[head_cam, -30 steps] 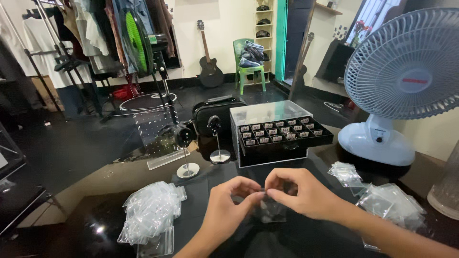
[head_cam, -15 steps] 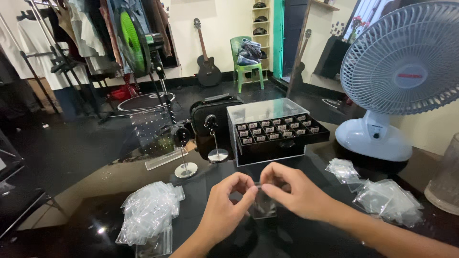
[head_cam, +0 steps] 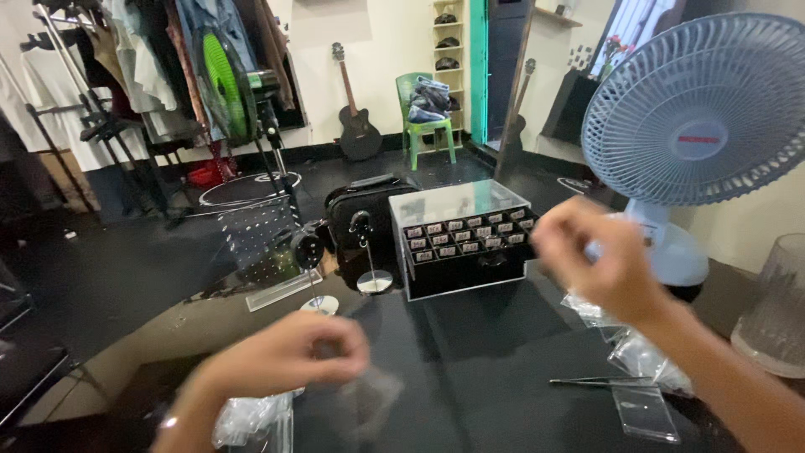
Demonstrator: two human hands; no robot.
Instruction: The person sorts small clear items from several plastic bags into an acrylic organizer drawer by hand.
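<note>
Clear plastic bag (head_cam: 369, 403) now hangs pinched in the left hand (head_cam: 289, 356) alone, since the right hand (head_cam: 599, 260), grip blurred beyond telling, has pulled away up-right.

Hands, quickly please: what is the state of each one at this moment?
Left hand: fingers curled, pinching a small clear bag; blurred.
Right hand: raised above the table, fingers bunched; too blurred to tell if it holds anything.

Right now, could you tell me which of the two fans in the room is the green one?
The green fan is the one on a black stand at the back left, beside the clothes rack. The other fan, close by on the table at right, is pale blue-white.
</note>
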